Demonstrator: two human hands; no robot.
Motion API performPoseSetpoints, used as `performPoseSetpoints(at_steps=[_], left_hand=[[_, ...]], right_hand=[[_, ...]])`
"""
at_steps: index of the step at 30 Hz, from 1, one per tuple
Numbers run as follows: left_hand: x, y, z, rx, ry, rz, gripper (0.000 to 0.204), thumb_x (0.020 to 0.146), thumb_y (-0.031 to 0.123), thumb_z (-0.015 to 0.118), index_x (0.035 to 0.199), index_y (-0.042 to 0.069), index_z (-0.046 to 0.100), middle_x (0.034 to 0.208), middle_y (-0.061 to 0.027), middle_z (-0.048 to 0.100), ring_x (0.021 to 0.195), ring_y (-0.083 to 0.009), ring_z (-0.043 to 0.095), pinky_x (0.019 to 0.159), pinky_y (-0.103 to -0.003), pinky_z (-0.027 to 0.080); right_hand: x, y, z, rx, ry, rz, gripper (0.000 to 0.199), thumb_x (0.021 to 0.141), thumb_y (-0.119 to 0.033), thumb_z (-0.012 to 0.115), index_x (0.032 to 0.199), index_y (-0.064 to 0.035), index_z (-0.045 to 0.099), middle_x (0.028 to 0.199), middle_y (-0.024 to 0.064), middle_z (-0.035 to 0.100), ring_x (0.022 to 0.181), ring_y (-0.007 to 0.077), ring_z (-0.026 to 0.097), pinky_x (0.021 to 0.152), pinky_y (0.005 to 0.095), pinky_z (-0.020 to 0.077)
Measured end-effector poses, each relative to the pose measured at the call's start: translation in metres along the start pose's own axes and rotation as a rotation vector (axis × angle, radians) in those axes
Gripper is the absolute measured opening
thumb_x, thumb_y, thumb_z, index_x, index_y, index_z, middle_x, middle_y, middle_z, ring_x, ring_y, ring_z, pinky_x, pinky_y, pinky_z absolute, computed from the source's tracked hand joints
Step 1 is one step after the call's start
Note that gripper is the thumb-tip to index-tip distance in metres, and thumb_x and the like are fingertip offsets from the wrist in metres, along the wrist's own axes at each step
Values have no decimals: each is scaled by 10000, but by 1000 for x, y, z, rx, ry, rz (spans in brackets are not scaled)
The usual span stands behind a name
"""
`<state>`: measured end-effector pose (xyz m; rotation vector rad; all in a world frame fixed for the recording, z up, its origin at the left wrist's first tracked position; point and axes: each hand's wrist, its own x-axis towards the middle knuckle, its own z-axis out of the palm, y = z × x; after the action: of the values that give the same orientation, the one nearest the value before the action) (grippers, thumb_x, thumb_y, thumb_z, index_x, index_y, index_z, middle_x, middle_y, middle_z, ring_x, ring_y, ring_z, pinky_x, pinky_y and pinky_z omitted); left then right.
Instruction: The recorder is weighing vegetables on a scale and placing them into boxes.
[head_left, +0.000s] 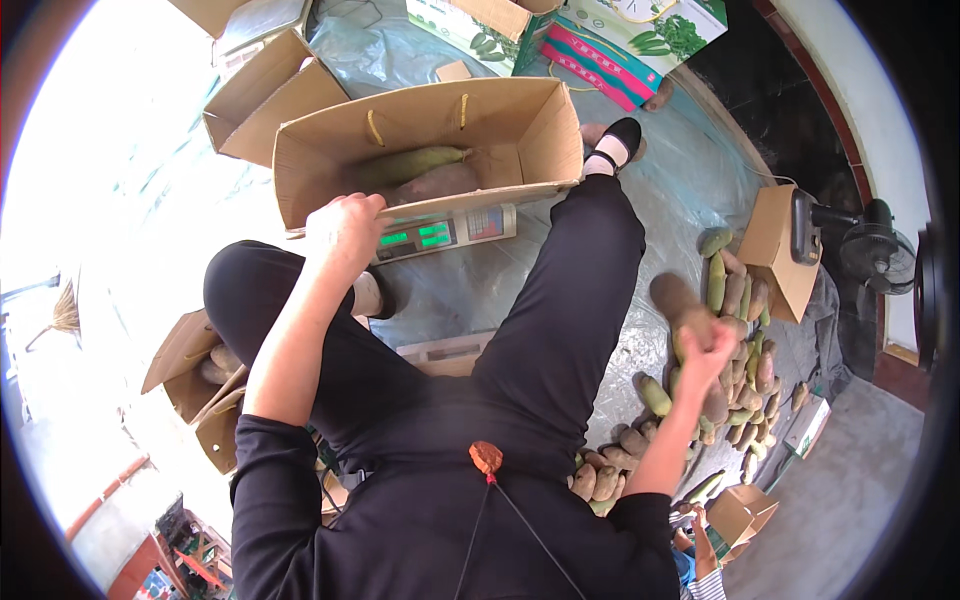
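Note:
An open cardboard box [420, 114] with yellow string handles stands on a digital scale [487, 224] with green lit figures. Inside it lie a long green radish [410, 165] and a reddish-brown root vegetable [440, 184]. My left hand [345, 235] is closed over the near rim of the box, at its left end. Out to the right, my right hand [706, 345] grips another reddish-brown root vegetable [675, 298], blurred by motion, over a pile of green and reddish-brown root vegetables [745, 400].
Plastic sheeting [440, 295] covers the floor. Empty cartons [265, 95] stand far left, printed boxes [600, 60] at the back. A cardboard box [775, 250] and black fan [875, 245] stand right. Another person's arm [703, 545] shows lower right beside a carton [740, 515].

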<state>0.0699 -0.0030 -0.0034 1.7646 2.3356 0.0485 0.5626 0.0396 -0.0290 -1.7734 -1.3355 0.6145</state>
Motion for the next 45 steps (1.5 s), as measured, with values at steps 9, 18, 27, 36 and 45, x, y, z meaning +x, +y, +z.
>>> performPoseSetpoints(at_steps=[9, 18, 27, 36, 45], left_hand=[[1, -2, -4, -18, -11, 0, 172, 798, 239, 631, 868, 82, 645, 846, -86, 638, 868, -283, 620, 746, -409, 493], [4, 0, -5, -44, 4, 21, 121, 797, 204, 620, 825, 88, 641, 811, -90, 641, 847, -274, 629, 724, -402, 504], [6, -5, 1, 13, -26, 2, 189, 798, 257, 632, 875, 85, 631, 871, -99, 647, 851, -304, 626, 735, -424, 494], [17, -11, 7, 55, 1, 10, 306, 804, 362, 635, 1017, 143, 659, 877, -148, 666, 851, -350, 629, 724, -432, 492], [18, -24, 7, 26, -40, 0, 384, 806, 334, 640, 1069, 54, 651, 888, -159, 680, 824, -295, 658, 728, -355, 487]], right_hand=[[62, -213, 101, 502, -416, -348, 530, 674, 17, 746, 1116, -35, 458, 1150, 109, 536, 1054, 192, 527, 915, 328, 441], [-3, -223, 305, 266, -919, -337, 554, 636, -119, 815, 1072, -21, 486, 982, 105, 559, 897, 165, 561, 755, 293, 490], [20, -233, 274, 111, -1215, -420, 325, 776, -172, 725, 1044, -32, 605, 965, 60, 633, 901, 130, 588, 821, 284, 478], [82, -101, 56, 205, -578, -40, 297, 831, -164, 644, 1093, -33, 598, 964, 55, 650, 878, 144, 614, 754, 284, 480], [-78, 178, -30, -539, -579, 232, 292, 765, -237, 666, 995, -58, 651, 975, 137, 668, 930, 312, 626, 809, 383, 488]])
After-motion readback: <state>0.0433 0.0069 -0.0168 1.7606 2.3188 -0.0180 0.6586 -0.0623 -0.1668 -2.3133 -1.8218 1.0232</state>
